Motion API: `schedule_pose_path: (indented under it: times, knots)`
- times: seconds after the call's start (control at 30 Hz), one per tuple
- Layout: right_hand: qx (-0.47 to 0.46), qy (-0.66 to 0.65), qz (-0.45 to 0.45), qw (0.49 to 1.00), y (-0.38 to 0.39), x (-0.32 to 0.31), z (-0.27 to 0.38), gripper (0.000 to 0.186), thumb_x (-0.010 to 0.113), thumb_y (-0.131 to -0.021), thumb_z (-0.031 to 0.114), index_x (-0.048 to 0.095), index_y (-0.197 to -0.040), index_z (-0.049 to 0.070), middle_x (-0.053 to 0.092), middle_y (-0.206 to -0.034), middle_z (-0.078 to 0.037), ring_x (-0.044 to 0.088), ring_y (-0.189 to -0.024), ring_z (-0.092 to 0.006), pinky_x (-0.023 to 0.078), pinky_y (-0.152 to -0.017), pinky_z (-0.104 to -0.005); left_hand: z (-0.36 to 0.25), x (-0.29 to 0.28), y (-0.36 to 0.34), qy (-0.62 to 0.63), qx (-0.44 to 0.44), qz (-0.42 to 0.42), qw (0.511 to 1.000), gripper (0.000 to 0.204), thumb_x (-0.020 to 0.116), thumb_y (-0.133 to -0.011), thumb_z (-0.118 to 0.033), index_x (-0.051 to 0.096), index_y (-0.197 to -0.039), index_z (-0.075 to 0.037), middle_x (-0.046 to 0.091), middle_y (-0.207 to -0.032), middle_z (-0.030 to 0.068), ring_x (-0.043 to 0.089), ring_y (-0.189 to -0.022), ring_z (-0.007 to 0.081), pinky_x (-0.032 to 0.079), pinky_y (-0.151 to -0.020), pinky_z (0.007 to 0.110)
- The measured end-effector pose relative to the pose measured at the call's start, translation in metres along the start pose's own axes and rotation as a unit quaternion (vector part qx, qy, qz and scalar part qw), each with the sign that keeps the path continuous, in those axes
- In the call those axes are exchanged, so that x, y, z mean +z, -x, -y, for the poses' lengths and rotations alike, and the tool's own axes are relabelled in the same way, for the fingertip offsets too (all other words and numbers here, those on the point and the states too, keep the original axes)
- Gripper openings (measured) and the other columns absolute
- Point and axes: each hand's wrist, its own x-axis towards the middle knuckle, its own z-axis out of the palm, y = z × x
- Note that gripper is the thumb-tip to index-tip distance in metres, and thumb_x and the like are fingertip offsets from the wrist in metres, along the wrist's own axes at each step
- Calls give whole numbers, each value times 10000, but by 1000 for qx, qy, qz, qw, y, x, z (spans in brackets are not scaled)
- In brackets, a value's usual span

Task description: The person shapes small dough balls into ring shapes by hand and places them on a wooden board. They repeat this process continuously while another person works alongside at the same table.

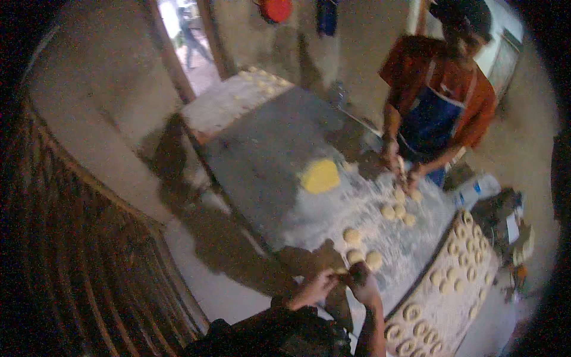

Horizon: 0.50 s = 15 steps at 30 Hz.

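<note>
Near the table's front edge, my left hand [317, 288] and my right hand [363, 284] are close together, fingers closed on a small piece of dough [340, 271] between them. Its exact shape is hard to make out, as my fingers cover most of it. Just beyond my hands lie three round dough pieces [353, 237] on the floured dark tabletop [262, 184]. Farther right is another small group of dough balls [399, 211], below the hands of a co-worker [404, 172]. A large yellow dough mass [321, 177] rests mid-table.
At the right, a floured board [440, 309] carries many dough rings and rounds. Another whitish board [223, 104] with small dough pieces lies at the table's far end. A co-worker in a blue apron [434, 119] stands across the table. Slatted wooden railing [101, 262] runs along the left.
</note>
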Motion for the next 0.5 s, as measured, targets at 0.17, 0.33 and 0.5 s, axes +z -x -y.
schedule_pose_path:
  times: [0.17,0.33,0.5]
  knots:
    - [30,-367,8,930,10,-4,8,300,627,-837,-59,431,-1036,50,550,-948,-86,616,-882,-213,527,-764,-332,-39,-5,-3,211,148,9,966,255,693,-892,-144,629,-1070,27,677,-873,118,657,-814,174,520,-717,300]
    - [-77,-109,-215,968,-8,10,11,589,706,-842,141,392,-1334,60,547,-1038,-93,597,-998,-231,531,-788,-353,-68,-5,-9,-10,174,-40,984,370,678,-814,-3,562,-1166,11,641,-989,153,643,-865,272,507,-769,351]
    - [-164,-492,-28,855,3,-4,3,433,609,-920,157,433,-1314,129,515,-1200,-68,571,-1076,-266,542,-820,-379,-76,19,-34,173,246,-54,952,611,678,-812,-20,384,-1347,-45,565,-1102,128,612,-979,286,523,-839,370]
